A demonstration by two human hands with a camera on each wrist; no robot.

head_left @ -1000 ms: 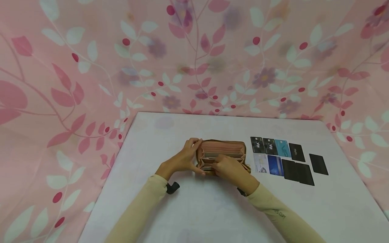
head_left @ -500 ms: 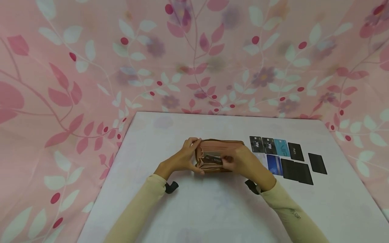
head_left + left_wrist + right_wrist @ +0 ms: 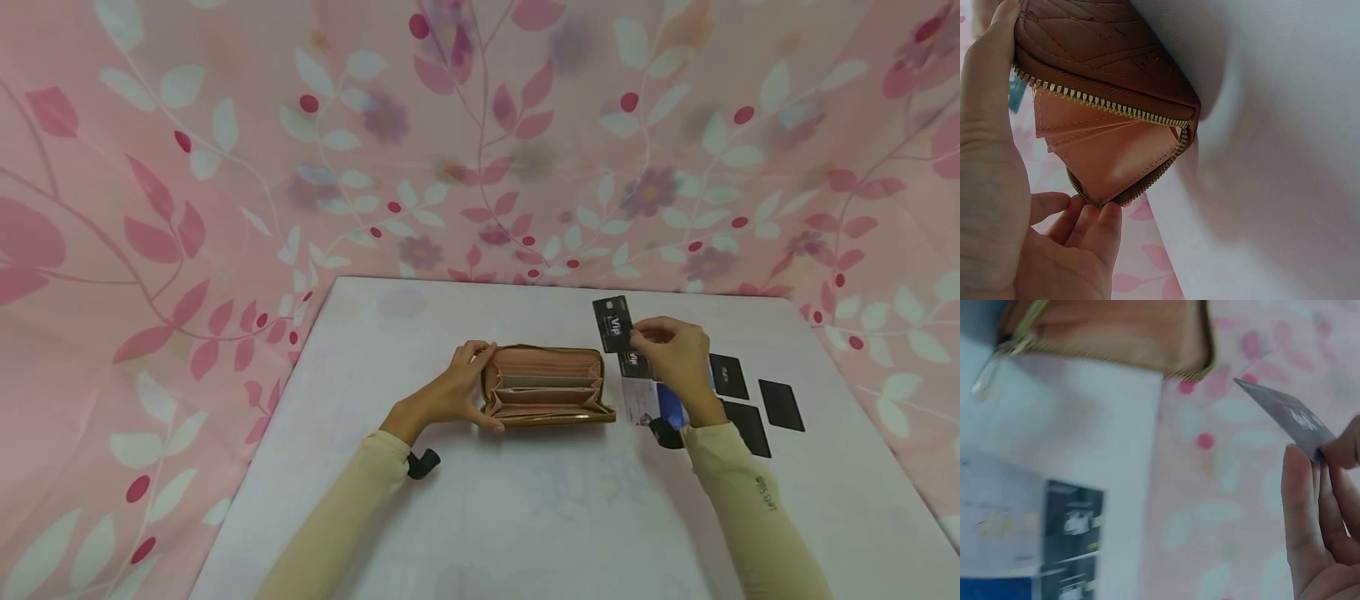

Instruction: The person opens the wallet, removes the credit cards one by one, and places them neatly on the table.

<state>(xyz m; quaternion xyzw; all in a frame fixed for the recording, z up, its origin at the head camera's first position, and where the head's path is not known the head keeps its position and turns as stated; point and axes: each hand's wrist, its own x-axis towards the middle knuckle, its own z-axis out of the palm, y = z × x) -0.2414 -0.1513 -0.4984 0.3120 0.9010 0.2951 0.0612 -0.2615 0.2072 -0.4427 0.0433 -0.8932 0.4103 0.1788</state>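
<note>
An unzipped brown wallet point(image 3: 551, 362) with a pink lining and several pockets stands on the white table. My left hand point(image 3: 452, 390) grips its left side, fingers at the far edge and thumb at the near edge. In the left wrist view, the thumb lies against the quilted leather point(image 3: 1091, 47) and fingertips touch the zipper edge. Raised above the table to the right, a black VIP card point(image 3: 613, 323) is pinched between thumb and fingers of my right hand point(image 3: 677, 354). The right wrist view shows the pinched card point(image 3: 1288, 415) tilted, held by one corner.
Cards lie right of the wallet: a black VIP card point(image 3: 635, 365), a pale card point(image 3: 641, 402), a blue card point(image 3: 670, 404) and several dark ones, one dark card point(image 3: 782, 406) apart at far right. My right hand hides part of the rows. A floral cloth point(image 3: 480, 150) hangs behind.
My right hand drew the black card out of the wallet and carried it right and up, over the laid-out cards. The left hand has kept its grip on the wallet.
</note>
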